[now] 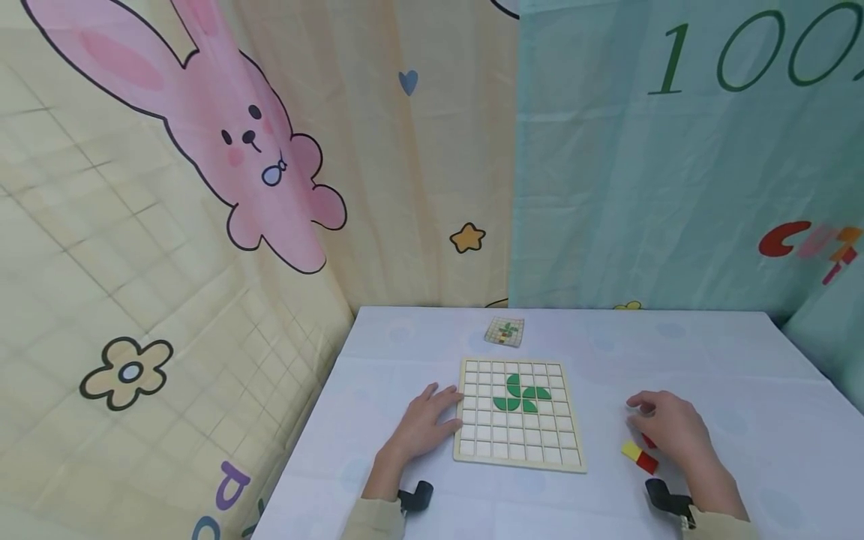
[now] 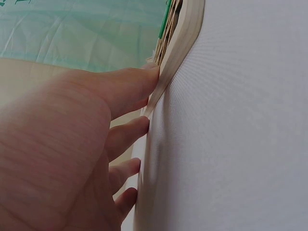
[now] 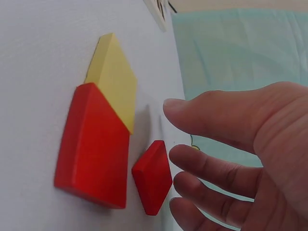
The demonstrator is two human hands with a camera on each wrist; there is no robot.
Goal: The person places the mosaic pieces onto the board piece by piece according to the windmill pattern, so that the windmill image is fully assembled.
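Observation:
On the white table, a square grid board point(image 1: 479, 451) bears several green quarter-round tiles point(image 1: 527, 406) forming a pinwheel. My left hand point(image 1: 425, 421) touches the board's left edge with thumb and fingertips; the left wrist view shows its fingers point(image 2: 126, 132) against the pale wooden rim point(image 2: 168, 72). To the right of the board, my right hand point(image 1: 670, 426) hovers by the loose tiles, nothing visible between its thumb and fingers. Below it lie a yellow tile point(image 3: 115, 79) and a red tile point(image 3: 98, 154) side by side, with a smaller-looking red tile point(image 3: 154, 178) nearest the fingertips.
A small card point(image 1: 504, 331) with a printed grid and a coloured pattern lies behind the board. Patterned curtains point(image 1: 418, 165) hang behind the table and along its left side. Black wrist cameras point(image 1: 416, 496) sit on both wrists.

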